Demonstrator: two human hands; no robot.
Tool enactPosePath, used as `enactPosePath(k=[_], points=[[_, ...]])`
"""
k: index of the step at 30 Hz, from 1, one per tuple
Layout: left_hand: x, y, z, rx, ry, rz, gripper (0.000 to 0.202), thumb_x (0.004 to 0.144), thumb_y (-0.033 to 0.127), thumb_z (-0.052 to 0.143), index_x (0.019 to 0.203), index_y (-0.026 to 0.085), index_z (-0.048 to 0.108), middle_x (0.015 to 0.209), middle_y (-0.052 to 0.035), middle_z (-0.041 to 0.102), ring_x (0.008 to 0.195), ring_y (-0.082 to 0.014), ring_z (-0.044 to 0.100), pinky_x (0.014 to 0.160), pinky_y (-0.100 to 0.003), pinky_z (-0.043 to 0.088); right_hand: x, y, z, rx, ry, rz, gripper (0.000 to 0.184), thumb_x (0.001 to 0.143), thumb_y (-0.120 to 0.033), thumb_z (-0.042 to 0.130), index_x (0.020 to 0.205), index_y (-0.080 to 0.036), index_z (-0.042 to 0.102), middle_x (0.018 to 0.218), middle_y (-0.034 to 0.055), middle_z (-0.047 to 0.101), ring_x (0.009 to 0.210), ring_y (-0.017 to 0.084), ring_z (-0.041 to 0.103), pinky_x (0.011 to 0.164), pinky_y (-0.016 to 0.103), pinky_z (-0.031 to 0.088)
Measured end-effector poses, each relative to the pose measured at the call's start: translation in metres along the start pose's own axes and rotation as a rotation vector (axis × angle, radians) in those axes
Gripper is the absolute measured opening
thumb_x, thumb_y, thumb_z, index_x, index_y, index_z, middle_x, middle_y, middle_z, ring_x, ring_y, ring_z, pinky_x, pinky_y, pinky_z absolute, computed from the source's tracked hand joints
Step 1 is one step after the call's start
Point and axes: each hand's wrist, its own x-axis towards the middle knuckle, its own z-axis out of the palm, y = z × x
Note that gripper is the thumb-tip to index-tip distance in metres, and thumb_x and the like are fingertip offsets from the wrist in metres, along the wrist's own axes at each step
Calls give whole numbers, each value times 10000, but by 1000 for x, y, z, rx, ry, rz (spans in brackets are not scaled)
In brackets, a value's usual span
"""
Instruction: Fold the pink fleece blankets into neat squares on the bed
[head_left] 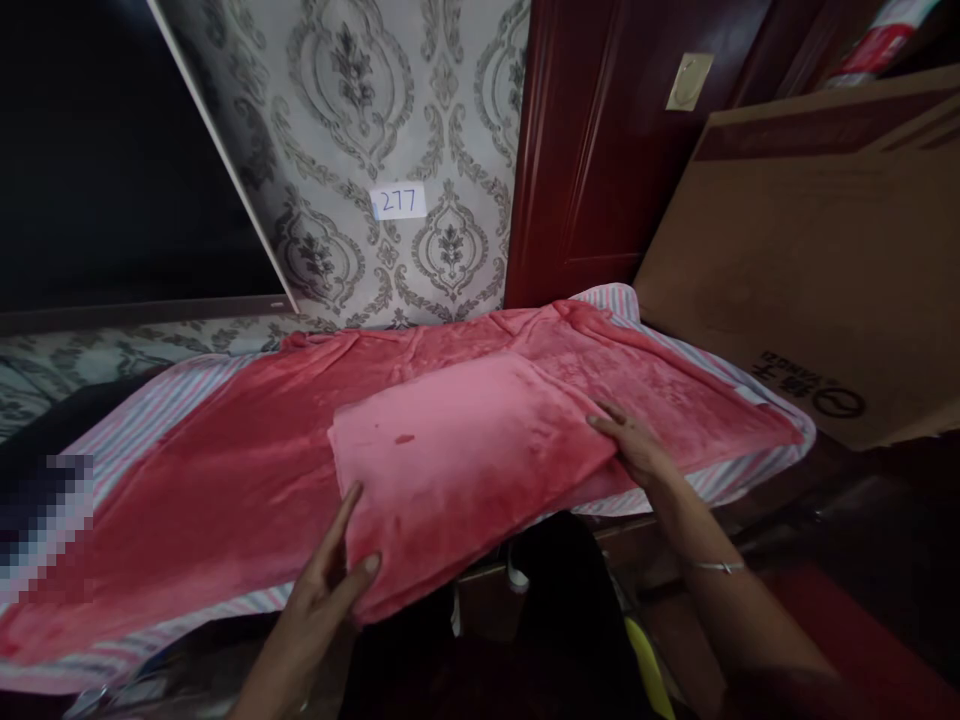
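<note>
Left side, left hand: thumb on top, 1 finger extended — gripping the edge.
Folded pink cloth: between both hands, over the spread red blanket.
Right hand: thumb on top — gripping the right corner.

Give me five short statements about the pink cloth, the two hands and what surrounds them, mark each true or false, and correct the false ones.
1. The left hand is at the left side of the folded pink cloth. True.
2. The right hand rests on the cardboard box. False: the right hand is at the right edge of the folded pink cloth.
3. Striped fabric shows past the edges of the spread pink cloth. True.
4. The number on the wall card is 772. False: the wall card reads 277.
5. The cardboard box stands on the right of the view. True.
</note>
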Motion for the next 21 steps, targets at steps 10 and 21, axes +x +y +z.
enactPosePath(k=[10, 21], points=[[-9, -19, -3, 24, 14, -130, 948, 754, 638, 759, 1574, 423, 337, 1690, 27, 270, 1561, -335, 184, 1253, -519, 152, -57, 36, -17, 464, 101, 239, 304, 613, -313, 899, 818, -239, 687, 760, -7, 729, 681, 174, 687, 676, 307, 605], [-12, -14, 1, -58, 27, -208, 1039, 701, 637, 806, 1585, 384, 321, 1644, -32, 381, 1521, -356, 301, 1240, -511, 235, -111, 43, 50, 526, -148, 376, 389, 689, -470, 891, 925, -229, 696, 919, 48, 785, 832, 237, 738, 832, 400, 596]])
